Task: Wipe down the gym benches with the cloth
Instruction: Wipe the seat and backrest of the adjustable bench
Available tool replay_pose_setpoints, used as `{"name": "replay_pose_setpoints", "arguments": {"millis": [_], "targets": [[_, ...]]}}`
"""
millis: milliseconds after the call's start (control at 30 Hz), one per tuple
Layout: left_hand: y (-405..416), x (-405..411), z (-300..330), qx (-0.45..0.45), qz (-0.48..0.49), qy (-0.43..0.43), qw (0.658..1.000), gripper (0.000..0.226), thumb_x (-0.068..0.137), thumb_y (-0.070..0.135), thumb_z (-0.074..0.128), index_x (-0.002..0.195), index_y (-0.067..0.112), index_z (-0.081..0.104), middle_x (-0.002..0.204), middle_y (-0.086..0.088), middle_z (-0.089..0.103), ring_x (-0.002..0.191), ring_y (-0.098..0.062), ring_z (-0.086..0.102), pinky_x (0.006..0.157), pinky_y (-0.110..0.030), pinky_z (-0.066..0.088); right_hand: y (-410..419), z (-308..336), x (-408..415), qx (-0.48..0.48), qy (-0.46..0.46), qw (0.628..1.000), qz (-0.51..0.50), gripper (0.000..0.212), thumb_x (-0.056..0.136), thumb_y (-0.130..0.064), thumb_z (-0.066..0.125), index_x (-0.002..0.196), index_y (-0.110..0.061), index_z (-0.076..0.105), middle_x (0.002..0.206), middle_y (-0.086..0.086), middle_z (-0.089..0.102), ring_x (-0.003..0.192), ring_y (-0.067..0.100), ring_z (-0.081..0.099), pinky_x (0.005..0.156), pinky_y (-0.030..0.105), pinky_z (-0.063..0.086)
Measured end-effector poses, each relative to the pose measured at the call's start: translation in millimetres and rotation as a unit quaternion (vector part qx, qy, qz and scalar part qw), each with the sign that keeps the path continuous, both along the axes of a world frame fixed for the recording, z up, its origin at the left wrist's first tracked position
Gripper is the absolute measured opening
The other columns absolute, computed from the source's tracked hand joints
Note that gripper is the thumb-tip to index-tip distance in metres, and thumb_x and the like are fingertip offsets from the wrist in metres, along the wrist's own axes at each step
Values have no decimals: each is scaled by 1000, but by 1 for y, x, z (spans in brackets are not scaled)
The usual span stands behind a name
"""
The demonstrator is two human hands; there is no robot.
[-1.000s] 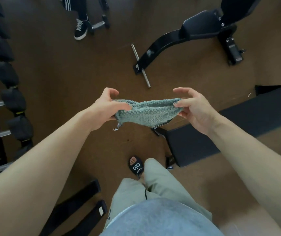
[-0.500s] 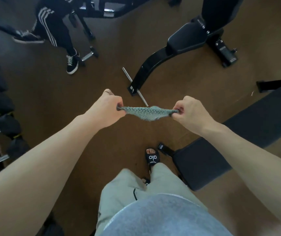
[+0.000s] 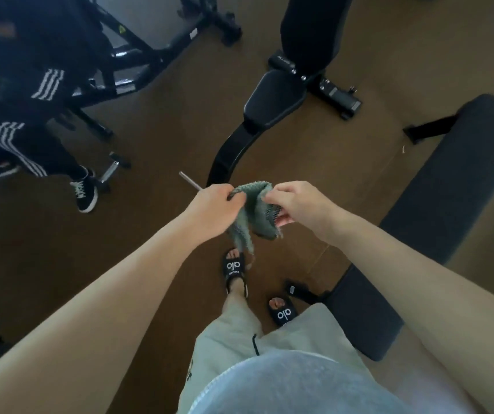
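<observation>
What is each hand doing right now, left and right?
Left hand: fingers curled round one end of the cloth, gripping it.
Right hand: fingers pinch the other end of the same cloth.

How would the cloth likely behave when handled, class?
Probably floppy: the cloth sags and folds between the left hand and right hand. Likely light, as fingers alone hold it. Its nubby weave suggests little slip.

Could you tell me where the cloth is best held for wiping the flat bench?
Judging by its limp, doubled pose, bunch the cloth at its upper fold in the right hand, coming from above, since the flat bench lies on that side.
</observation>
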State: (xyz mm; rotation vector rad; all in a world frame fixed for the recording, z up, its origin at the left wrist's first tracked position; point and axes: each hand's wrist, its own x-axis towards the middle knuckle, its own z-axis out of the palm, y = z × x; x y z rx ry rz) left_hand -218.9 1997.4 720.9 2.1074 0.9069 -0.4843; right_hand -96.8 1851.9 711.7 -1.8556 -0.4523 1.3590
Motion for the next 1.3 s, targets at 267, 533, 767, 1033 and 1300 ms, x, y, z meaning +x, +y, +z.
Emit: {"name": "replay_pose_setpoints", "arguments": {"millis": [267, 533, 767, 1033, 1300], "targets": [[57, 68, -2, -145, 41, -26, 988, 42, 102, 54, 43, 97, 17, 61, 93, 1, 64, 87, -13, 60, 81, -33, 48, 72, 3, 12, 15, 62, 992, -107, 63, 111, -53, 22, 121, -12, 69, 115, 11, 71, 103, 22, 68, 98, 36, 57], [102, 149, 5, -162, 45, -15, 986, 20, 102, 16, 48, 103, 10, 66, 106, -10, 70, 102, -23, 68, 90, -46, 60, 79, 2, 87, -1, 15, 974, -225, 21, 105, -29, 56, 113, -12, 67, 109, 9, 74, 104, 26, 71, 95, 39, 58], [124, 257, -5, -141, -20, -19, 990, 21, 98, 6, 51, 111, 16, 64, 98, 1, 70, 96, -13, 68, 86, -35, 61, 97, -53, 186, 8, 87, 961, -261, 69, 92, -9, 66, 152, -32, 42, 137, -4, 61, 121, 10, 59, 99, 28, 48], [138, 378, -38, -144, -44, 34, 988, 39, 94, -1, 50, 122, 24, 64, 79, 20, 67, 82, 1, 63, 78, -24, 55, 111, -95, 340, -48, 97, 984, -142, 47, 69, -6, 61, 112, -26, 68, 112, 6, 70, 110, 23, 64, 98, 37, 51], [166, 440, -56, -142, 94, 50, 984, 34, 95, 5, 49, 117, 24, 67, 92, 5, 73, 89, -15, 70, 79, -38, 62, 138, -110, 437, -84, 80, 992, -40, 13, 89, -9, 65, 85, -15, 56, 87, 4, 63, 87, 19, 59, 75, 33, 48]]}}
